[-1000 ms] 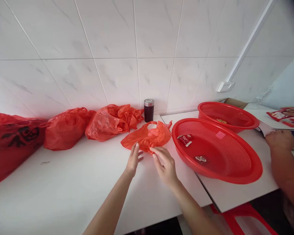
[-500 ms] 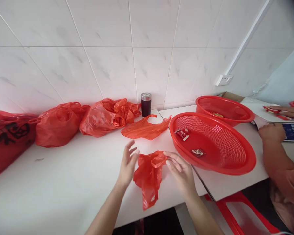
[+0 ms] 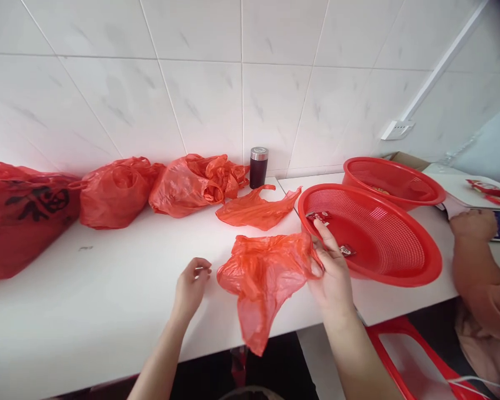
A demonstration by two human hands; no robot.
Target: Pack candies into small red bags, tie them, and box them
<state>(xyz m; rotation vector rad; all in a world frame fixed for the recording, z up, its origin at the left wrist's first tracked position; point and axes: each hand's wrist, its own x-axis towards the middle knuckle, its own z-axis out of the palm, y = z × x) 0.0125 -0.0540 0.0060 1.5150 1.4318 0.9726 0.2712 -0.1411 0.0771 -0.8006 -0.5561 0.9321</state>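
Observation:
A crinkled, thin red plastic bag (image 3: 266, 278) is spread in front of me, one end hanging over the table's front edge. My right hand (image 3: 333, 272) grips its right side, the thumb and some fingers reaching up past the plastic. To the left of the bag, my left hand (image 3: 191, 286) hovers apart from it, fingers loosely curled with a gap at the thumb and nothing seen in them. Just behind lies another flat red plastic bag (image 3: 258, 210). Beside my right hand stands a red plastic basket (image 3: 383, 222) with small red wrapped packets (image 3: 347, 250) inside.
Filled red bags (image 3: 112, 191) line the wall on the left. A dark tumbler (image 3: 258, 169) stands behind the flat bag. Another red basket (image 3: 400, 172) is at the back right. A co-worker's arm (image 3: 475, 250) rests at the right, above a red stool (image 3: 404, 355).
The bag has been spread wider, its right side drawn rightward by my right hand. My left hand has moved left and down, away from it. The view has shifted slightly.

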